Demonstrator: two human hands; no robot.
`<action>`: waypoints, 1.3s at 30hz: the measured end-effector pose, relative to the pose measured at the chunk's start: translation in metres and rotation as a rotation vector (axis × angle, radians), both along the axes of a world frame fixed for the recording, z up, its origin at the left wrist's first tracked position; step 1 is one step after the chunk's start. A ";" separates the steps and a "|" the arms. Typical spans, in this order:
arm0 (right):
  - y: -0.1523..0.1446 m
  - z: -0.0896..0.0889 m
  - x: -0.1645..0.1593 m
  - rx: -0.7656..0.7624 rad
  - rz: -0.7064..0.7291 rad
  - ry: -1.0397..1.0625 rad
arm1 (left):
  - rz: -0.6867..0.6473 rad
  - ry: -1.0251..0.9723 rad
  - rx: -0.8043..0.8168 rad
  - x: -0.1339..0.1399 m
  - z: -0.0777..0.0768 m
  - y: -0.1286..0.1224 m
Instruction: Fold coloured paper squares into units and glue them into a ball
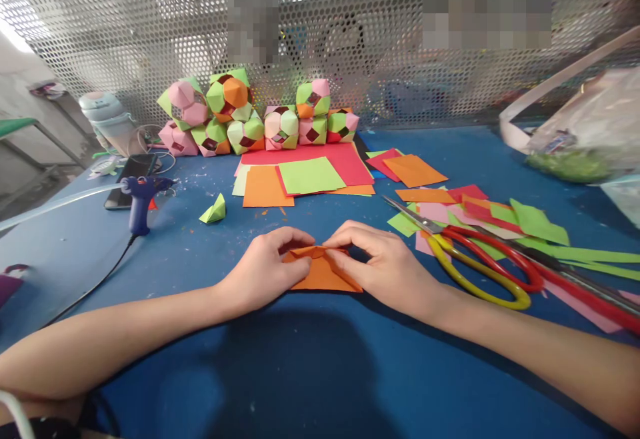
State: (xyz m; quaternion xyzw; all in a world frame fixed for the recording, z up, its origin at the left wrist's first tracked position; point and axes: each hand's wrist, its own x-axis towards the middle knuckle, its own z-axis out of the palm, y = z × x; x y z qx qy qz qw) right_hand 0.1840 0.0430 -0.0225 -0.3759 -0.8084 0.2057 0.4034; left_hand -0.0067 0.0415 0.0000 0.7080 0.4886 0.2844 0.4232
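Observation:
An orange sheet of paper, partly folded along its far edge, lies on the blue table in front of me. My left hand pinches its left side between thumb and fingers. At the right side, my right hand grips the same far edge, thumb on top. Both sets of fingertips come close together near the middle of the fold. Some fingers are hidden behind the paper. A small folded green paper piece sits beyond my left hand.
A blue glue gun with its cord stands at left near a phone. Red-and-yellow scissors lie on paper scraps at right. Coloured sheets and several folded paper balls are at the back, before a perforated metal panel.

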 end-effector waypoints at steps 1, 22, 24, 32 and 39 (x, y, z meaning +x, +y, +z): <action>0.001 0.000 0.000 -0.001 -0.004 0.004 | 0.004 0.012 -0.013 -0.001 0.001 0.001; 0.003 -0.005 0.003 -0.018 0.038 0.041 | -0.067 0.131 0.166 -0.008 -0.003 0.007; 0.004 -0.005 0.003 -0.022 0.040 0.040 | -0.065 0.151 0.156 -0.008 -0.003 0.007; 0.005 -0.005 0.004 -0.027 0.026 0.049 | -0.179 0.232 0.273 -0.012 0.000 0.009; 0.006 -0.005 0.006 -0.034 0.049 0.060 | -0.268 0.219 0.311 -0.016 0.001 0.011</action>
